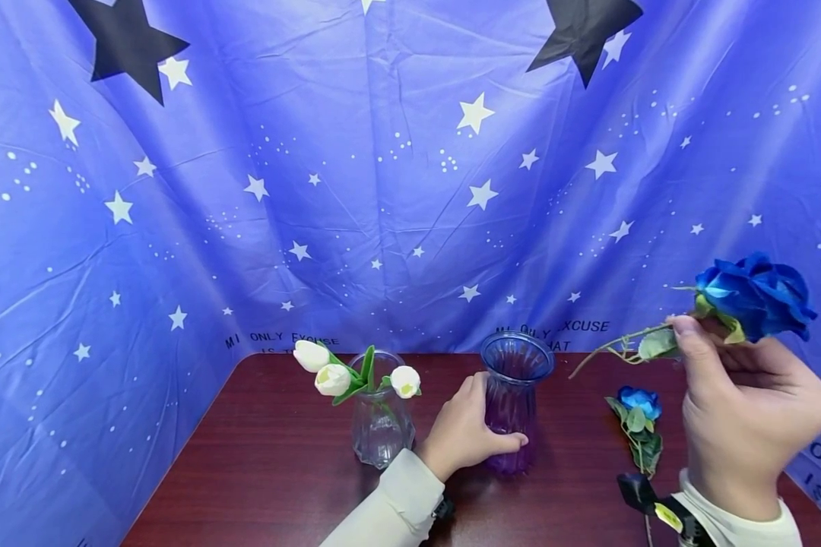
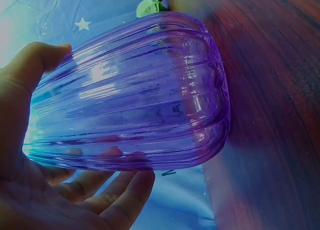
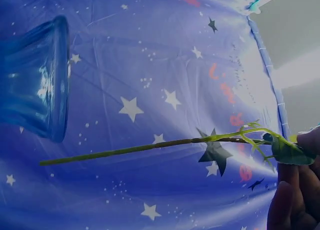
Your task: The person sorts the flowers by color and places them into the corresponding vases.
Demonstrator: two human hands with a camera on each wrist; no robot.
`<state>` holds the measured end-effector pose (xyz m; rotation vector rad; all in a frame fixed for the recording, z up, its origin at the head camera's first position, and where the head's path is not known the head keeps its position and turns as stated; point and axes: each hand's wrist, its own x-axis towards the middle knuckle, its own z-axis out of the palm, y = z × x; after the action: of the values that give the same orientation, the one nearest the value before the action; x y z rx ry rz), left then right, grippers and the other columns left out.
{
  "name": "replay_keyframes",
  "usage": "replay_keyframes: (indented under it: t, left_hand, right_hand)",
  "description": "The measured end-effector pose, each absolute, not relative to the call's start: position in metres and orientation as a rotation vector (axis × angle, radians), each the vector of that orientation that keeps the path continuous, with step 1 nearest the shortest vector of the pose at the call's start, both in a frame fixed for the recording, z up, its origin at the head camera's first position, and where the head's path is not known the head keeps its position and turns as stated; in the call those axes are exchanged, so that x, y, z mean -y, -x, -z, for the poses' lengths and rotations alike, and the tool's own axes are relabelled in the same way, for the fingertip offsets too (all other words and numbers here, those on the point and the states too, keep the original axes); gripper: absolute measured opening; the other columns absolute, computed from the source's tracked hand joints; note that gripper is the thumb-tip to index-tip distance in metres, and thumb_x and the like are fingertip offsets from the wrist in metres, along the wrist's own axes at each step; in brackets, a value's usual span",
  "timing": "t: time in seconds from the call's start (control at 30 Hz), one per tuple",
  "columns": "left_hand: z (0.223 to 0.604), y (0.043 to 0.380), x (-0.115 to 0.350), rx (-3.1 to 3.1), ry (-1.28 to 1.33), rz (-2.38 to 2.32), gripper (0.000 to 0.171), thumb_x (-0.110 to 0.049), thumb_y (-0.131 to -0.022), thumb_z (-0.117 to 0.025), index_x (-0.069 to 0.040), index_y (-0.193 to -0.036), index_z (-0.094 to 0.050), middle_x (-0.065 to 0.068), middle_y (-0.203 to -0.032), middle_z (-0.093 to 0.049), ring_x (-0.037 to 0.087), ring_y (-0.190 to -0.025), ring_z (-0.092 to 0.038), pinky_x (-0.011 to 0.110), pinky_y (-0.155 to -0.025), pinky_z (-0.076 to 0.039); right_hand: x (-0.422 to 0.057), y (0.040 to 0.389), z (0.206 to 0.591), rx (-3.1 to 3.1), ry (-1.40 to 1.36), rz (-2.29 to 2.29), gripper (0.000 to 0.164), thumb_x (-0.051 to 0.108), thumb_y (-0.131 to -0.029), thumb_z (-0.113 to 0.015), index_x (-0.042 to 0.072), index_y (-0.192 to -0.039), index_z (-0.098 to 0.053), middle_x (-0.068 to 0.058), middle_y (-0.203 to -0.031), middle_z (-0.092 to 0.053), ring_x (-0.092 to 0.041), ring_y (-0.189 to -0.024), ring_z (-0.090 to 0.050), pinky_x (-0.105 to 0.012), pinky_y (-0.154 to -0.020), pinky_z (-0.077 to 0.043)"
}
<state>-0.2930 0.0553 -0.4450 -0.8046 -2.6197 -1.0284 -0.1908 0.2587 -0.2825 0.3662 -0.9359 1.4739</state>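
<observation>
My left hand (image 1: 464, 429) grips a ribbed glass vase (image 1: 509, 425), blue at its flared rim and purple toward the base. In the left wrist view, the thumb and fingers wrap the vase (image 2: 135, 95) from two sides. Up on the right, my right hand (image 1: 752, 410) pinches a blue artificial rose (image 1: 756, 296) just below its bloom. The rose's thin green stem (image 3: 125, 150) points left toward the vase's rim (image 3: 61, 80) and stays outside it. A second blue rose (image 1: 638, 403) lies on the table, its lower stem partly hidden by the right wrist.
Left of the purple vase stands a clear glass vase (image 1: 383, 429) with white tulips (image 1: 332, 379) in it. Both vases are on the dark red wooden table (image 1: 267, 456). A blue star-printed cloth (image 1: 383, 190) hangs behind and at the sides.
</observation>
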Motion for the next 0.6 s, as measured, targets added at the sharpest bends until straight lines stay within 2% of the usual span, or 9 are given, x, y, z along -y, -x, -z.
replay_keyframes:
  t: [0.23, 0.4, 0.6]
  left_hand:
    - [0.445, 0.293, -0.055, 2.62, 0.806, 1.01, 0.096, -0.061, -0.07, -0.087, -0.018, -0.145, -0.046, -0.004, -0.135, -0.059, 0.014, -0.113, -0.065, 0.03, -0.091, -0.056]
    - [0.446, 0.294, -0.056, 2.614, 0.81, 1.004, 0.096, -0.061, -0.069, -0.088, -0.018, -0.145, -0.047, -0.004, -0.133, -0.059, 0.013, -0.111, -0.065, 0.03, -0.09, -0.057]
    - [0.447, 0.294, -0.055, 2.611, 0.813, 0.99, 0.095, -0.06, -0.069, -0.088, -0.018, -0.144, -0.047, -0.004, -0.129, -0.06, 0.014, -0.107, -0.066, 0.029, -0.087, -0.057]
  right_hand:
    - [-0.252, 0.189, 0.278, 0.802, -0.372, -1.49, 0.034, -0.026, -0.065, -0.08, -0.036, -0.091, -0.06, -0.032, -0.083, -0.073, -0.027, -0.069, -0.077, -0.027, -0.067, -0.062]
    - [-0.246, 0.185, 0.275, 0.747, -0.381, -1.508, 0.037, -0.026, -0.065, -0.08, -0.036, -0.095, -0.06, -0.032, -0.084, -0.073, -0.03, -0.072, -0.077, -0.028, -0.069, -0.062]
    - [-0.242, 0.182, 0.268, 0.611, -0.415, -1.589, 0.036, -0.03, -0.063, -0.079, -0.036, -0.093, -0.059, -0.034, -0.083, -0.072, -0.035, -0.071, -0.076, -0.036, -0.074, -0.064]
